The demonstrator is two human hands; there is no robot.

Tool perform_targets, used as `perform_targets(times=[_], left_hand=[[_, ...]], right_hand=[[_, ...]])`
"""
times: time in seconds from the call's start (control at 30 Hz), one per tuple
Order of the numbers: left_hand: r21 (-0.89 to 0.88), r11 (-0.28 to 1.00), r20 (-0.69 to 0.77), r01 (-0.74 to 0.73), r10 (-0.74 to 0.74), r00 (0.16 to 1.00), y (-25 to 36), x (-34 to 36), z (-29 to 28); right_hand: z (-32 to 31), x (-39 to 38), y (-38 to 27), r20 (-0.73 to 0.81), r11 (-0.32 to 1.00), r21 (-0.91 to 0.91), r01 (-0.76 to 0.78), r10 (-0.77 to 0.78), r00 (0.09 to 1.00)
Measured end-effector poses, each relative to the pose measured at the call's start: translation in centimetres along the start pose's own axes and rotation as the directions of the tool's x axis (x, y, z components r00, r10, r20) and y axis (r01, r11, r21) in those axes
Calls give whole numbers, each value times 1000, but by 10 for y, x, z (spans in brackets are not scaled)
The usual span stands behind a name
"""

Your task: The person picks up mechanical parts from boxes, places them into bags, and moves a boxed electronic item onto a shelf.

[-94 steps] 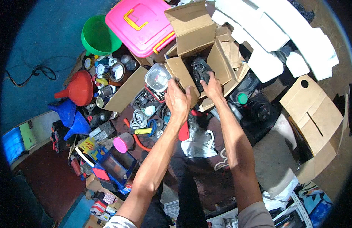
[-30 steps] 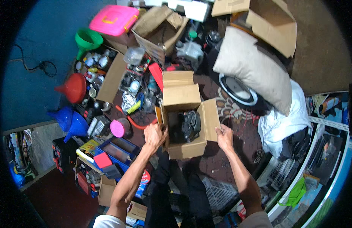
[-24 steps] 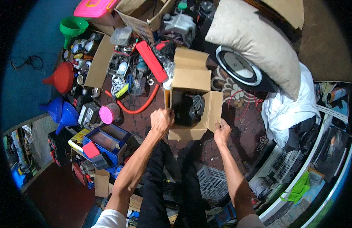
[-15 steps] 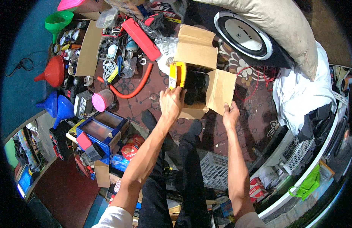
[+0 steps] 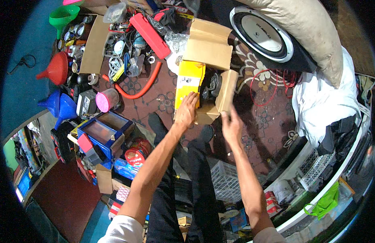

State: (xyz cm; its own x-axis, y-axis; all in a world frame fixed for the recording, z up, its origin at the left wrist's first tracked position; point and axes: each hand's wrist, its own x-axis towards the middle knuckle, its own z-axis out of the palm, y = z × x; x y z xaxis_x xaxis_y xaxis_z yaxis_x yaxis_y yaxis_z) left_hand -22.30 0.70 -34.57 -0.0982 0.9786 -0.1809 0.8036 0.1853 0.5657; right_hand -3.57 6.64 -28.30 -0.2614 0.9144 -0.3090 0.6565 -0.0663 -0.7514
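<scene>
An open cardboard box (image 5: 208, 114) stands on the floor in front of me, its yellow-printed flap (image 5: 190, 84) folded inward over the left side. My left hand (image 5: 187, 111) lies on the near end of that flap, fingers stretched over it. My right hand (image 5: 232, 126) holds the near corner of the right cardboard flap (image 5: 226, 91), which stands tilted inward. That hand is slightly blurred. The far flap (image 5: 208, 44) leans outward. Dark objects (image 5: 212, 86) show inside the box through the gap; I cannot make out their kind.
A round speaker (image 5: 260, 35) stands beyond the box to the right. Left of the box lie a red case (image 5: 150, 36), a curved orange hose (image 5: 145, 90) and loose tools. A blue-framed drawer unit (image 5: 106, 131) is near my left arm, a white plastic crate (image 5: 226, 180) by my legs.
The yellow flap has gone from standing up to lying inward under my left hand. My right hand has moved left, swinging the right flap upward and inward.
</scene>
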Motion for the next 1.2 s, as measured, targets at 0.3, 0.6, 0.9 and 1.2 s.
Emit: perform_targets(times=[0.3,0.6,0.9,1.2], left_hand=[[56,988,80,-146,142,987,-21,-4,-7],[-483,491,54,725,-810,584,-23,-51,12],[-773,229,302,592,-687,660,-11,-58,-30],[-661,553,66,507,-631,773,24,-32,-39]], right_hand=[[54,17,22,321,888,-398,232,-102,942],[48,19,9,390,851,-444,280,-98,915],[9,7,43,153,968,83,-236,222,963],[-6,17,22,208,866,427,-261,187,960]])
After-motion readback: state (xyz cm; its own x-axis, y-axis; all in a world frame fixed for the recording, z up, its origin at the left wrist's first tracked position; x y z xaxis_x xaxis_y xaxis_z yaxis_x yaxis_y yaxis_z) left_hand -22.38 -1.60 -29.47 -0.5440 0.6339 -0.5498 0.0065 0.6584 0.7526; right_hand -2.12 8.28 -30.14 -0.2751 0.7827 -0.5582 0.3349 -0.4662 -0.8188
